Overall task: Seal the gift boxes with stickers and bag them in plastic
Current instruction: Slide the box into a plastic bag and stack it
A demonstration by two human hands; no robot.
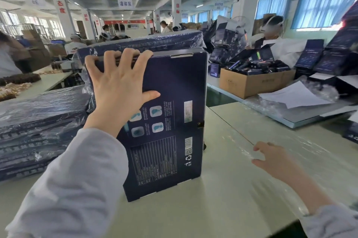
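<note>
A dark blue gift box [170, 117] stands upright on its edge in the middle of the pale table [203, 208], its printed back facing me. My left hand [118, 86] lies flat against that face, with the fingertips hooked over the top edge. To the right, my right hand [271, 158] reaches into a sheet of clear plastic bags [302, 152] spread on the table, and its thumb and fingers pinch the plastic. A second box wrapped in plastic [147, 43] stands right behind the upright one.
A stack of bagged blue boxes [38, 127] lies at my left. At the right stand a cardboard carton [251, 82] of small dark packs, loose white paper [292, 94] and more blue boxes [310, 55]. A person [271, 30] sits behind the carton; others work farther back.
</note>
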